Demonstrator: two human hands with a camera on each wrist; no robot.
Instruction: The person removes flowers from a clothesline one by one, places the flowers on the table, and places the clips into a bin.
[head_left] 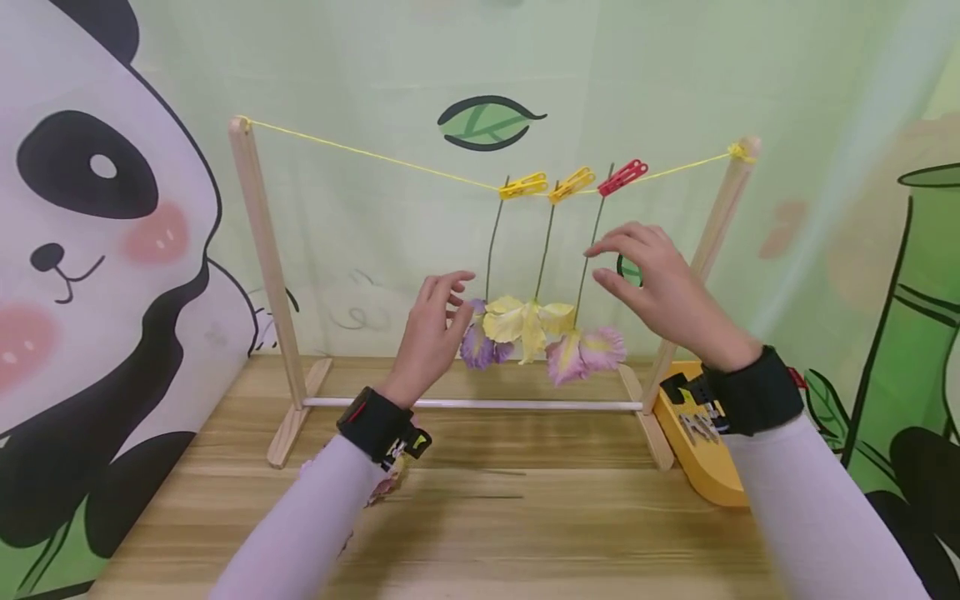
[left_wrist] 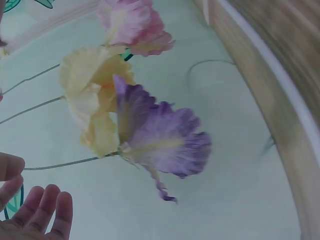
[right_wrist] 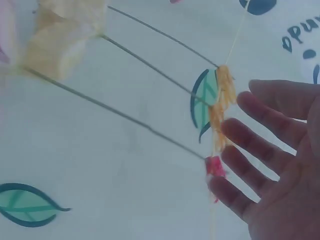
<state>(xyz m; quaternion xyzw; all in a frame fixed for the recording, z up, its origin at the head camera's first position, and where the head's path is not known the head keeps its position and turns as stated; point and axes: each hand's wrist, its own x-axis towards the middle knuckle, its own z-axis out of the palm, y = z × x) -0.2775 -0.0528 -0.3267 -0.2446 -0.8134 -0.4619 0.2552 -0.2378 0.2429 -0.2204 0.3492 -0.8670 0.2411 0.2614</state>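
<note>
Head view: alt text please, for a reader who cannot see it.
Three artificial flowers hang upside down from a yellow string on a wooden rack, held by two yellow clips and a red clip. The open left hand and right hand hover either side of them, above a wooden table.

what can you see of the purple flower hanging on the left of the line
The purple flower looks artificial, with ruffled cloth-like petals of violet fading to pale cream at the centre. It hangs head down on a thin green stem, clipped to the yellow string by a yellow clothespin. Its petals rest against the yellow flower beside it. The left hand is open next to it, fingertips close to or brushing the petals; contact is unclear.
</note>
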